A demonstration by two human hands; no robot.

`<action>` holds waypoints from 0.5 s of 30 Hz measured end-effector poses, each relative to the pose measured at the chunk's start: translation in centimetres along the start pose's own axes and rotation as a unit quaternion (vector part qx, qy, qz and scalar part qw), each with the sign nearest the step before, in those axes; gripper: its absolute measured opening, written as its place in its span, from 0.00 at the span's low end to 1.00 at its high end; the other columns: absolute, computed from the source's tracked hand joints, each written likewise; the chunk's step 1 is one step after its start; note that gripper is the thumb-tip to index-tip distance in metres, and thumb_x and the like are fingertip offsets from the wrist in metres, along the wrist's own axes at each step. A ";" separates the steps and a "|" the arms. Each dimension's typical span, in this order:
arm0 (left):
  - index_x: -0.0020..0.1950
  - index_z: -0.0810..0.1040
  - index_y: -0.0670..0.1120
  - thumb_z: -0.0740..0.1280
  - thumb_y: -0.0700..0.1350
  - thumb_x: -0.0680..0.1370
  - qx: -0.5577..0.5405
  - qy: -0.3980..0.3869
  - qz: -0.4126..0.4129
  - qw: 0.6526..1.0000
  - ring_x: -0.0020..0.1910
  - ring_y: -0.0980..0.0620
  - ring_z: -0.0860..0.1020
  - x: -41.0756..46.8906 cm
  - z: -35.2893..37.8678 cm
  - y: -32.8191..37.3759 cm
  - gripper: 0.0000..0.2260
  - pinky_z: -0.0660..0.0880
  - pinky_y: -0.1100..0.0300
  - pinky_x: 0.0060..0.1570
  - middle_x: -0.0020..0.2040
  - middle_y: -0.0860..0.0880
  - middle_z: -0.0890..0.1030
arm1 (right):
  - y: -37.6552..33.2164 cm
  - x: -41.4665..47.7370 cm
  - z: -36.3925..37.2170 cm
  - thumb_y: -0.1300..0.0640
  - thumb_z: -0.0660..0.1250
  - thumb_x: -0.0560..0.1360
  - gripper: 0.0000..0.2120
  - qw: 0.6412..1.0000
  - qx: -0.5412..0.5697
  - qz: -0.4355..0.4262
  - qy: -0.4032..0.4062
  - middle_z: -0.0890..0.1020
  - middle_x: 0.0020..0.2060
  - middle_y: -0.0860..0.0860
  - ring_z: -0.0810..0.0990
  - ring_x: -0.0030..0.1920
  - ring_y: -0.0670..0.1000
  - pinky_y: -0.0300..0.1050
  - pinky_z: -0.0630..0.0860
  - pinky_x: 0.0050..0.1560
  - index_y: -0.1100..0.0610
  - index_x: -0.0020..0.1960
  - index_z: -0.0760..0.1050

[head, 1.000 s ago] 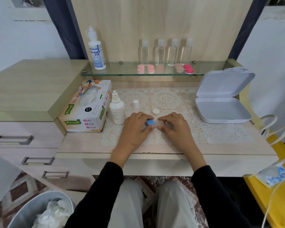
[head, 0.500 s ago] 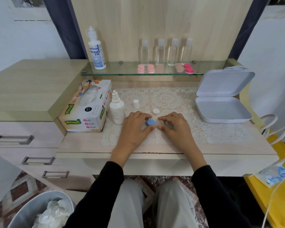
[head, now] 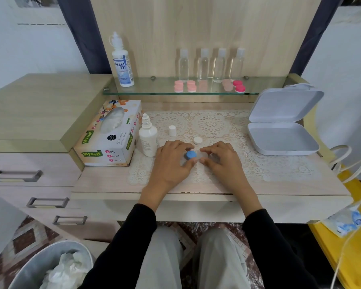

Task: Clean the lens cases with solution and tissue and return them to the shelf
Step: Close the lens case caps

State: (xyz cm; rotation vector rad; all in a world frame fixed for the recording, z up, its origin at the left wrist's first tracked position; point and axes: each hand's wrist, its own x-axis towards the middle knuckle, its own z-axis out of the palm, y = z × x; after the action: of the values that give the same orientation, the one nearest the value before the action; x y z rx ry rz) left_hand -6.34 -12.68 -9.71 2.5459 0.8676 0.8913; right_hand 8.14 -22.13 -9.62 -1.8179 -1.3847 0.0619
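A lens case lies on the lace mat (head: 215,124) in the middle of the desk. My left hand (head: 171,161) pinches its blue cap (head: 190,154). My right hand (head: 221,161) holds the clear right half of the case (head: 203,157) with curled fingers. A loose white cap (head: 197,140) lies just behind my fingers. An uncapped white solution bottle (head: 148,138) stands left of my left hand, its small cap (head: 172,130) upright nearby. The tissue box (head: 108,134) sits at the left. Pink lens cases (head: 185,86) and a red one (head: 239,86) rest on the glass shelf (head: 154,89).
A larger solution bottle (head: 122,61) and several clear small bottles (head: 212,64) stand on the shelf. An open white box (head: 281,126) sits at the desk's right. A bin with used tissue (head: 50,268) is on the floor at the left, drawers (head: 29,184) above it.
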 end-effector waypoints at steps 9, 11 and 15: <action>0.51 0.79 0.48 0.69 0.53 0.74 -0.008 -0.005 -0.008 1.000 0.51 0.50 0.73 0.2 0.1 0.0 0.11 0.70 0.52 0.52 0.48 0.51 0.78 | 0.1 0.1 0.1 0.54 0.73 0.72 0.13 1.000 -0.005 0.000 0.000 0.75 0.43 0.45 0.70 0.49 0.47 0.42 0.66 0.47 0.54 0.56 0.81; 0.52 0.79 0.48 0.69 0.52 0.74 -0.005 -0.007 -0.004 1.000 0.51 0.49 0.73 0.2 0.1 0.0 0.10 0.69 0.51 0.53 0.49 0.51 0.79 | 0.1 0.1 0.1 0.54 0.73 0.72 0.13 1.000 -0.003 0.000 -0.001 0.75 0.43 0.45 0.70 0.49 0.47 0.42 0.66 0.47 0.54 0.56 0.81; 0.53 0.79 0.48 0.69 0.49 0.75 -0.007 -0.010 -0.007 1.000 0.52 0.49 0.73 0.3 0.1 0.2 0.09 0.67 0.53 0.53 0.50 0.51 0.78 | 0.0 0.1 0.1 0.55 0.73 0.72 0.13 1.000 -0.001 0.001 -0.002 0.75 0.43 0.44 0.70 0.49 0.47 0.43 0.67 0.48 0.54 0.56 0.81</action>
State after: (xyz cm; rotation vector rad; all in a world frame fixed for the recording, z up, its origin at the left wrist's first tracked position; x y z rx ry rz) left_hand -6.03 -12.67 -9.54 2.5285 0.8692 0.8637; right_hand 8.17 -22.04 -9.66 -1.8210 -1.3868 0.0657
